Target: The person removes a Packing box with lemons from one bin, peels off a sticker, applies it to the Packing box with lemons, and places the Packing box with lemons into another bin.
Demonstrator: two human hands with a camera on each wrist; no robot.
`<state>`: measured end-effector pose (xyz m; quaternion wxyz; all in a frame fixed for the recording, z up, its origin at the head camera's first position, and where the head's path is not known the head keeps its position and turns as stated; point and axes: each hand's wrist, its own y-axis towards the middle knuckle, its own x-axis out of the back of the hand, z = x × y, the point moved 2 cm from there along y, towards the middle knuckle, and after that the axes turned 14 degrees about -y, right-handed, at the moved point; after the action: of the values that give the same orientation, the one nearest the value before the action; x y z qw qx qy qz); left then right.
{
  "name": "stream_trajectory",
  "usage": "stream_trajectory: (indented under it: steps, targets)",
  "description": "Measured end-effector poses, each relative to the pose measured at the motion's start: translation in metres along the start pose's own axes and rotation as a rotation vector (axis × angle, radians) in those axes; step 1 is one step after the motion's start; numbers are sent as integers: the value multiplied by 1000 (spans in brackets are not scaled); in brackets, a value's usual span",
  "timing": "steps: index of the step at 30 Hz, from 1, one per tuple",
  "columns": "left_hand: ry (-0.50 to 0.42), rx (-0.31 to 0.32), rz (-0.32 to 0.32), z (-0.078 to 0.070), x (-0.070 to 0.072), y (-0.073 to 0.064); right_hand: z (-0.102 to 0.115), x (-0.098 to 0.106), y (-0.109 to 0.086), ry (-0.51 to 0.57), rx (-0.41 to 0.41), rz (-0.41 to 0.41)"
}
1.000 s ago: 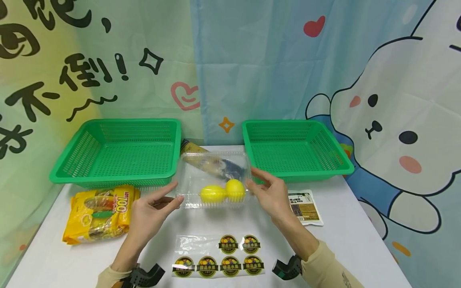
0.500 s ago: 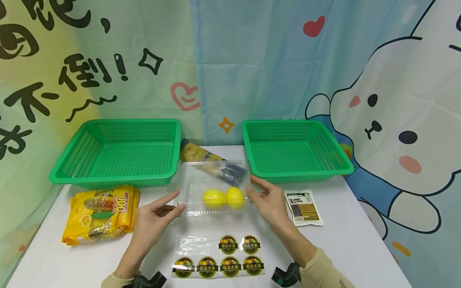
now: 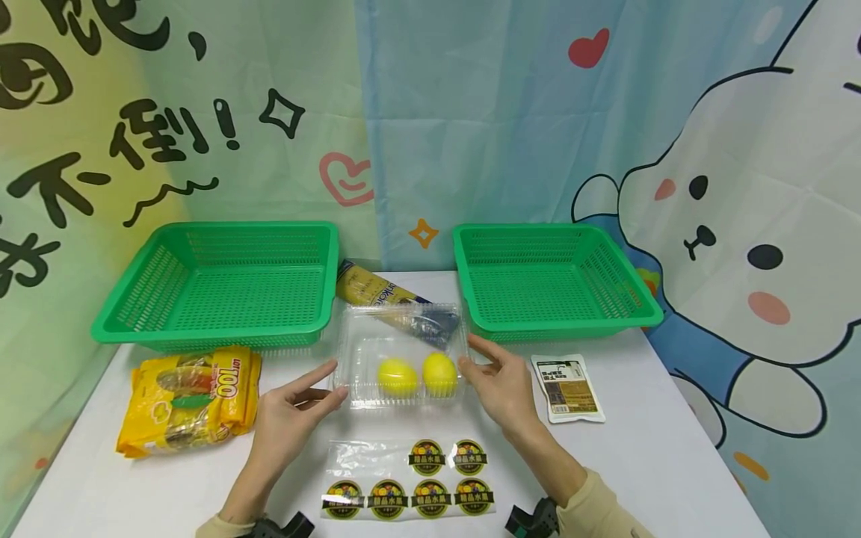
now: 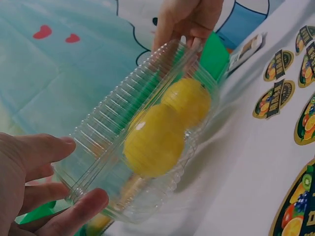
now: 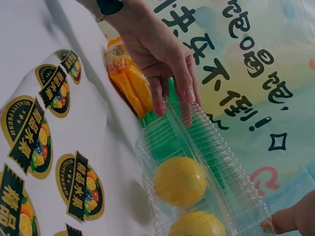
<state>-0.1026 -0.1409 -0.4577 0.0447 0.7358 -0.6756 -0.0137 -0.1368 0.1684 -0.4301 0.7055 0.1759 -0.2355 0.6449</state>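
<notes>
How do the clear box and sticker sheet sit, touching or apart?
Apart. The head view shows a strip of white tabletop between the clear box and the sticker sheet.

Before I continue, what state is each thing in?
Clear container: lid down, held at both ends.
Two yellow fruits: inside container.
Left hand: gripping container.
Right hand: gripping container.
Sticker sheet: flat, six stickers showing.
Yellow bag: lying down.
White packet: lying flat.
Gold-and-navy package: lying, partly seen through container.
Green baskets: upright.
</notes>
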Motion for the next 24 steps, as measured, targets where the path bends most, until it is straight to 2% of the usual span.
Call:
stream_trajectory:
  steps: [11, 24]
  targets:
    - [20, 22, -11, 3, 2, -6, -8, -6, -5, -39, -9, -8]
    - [-6, 72, -13, 9, 3, -12, -10, -8, -14, -78, -1, -17]
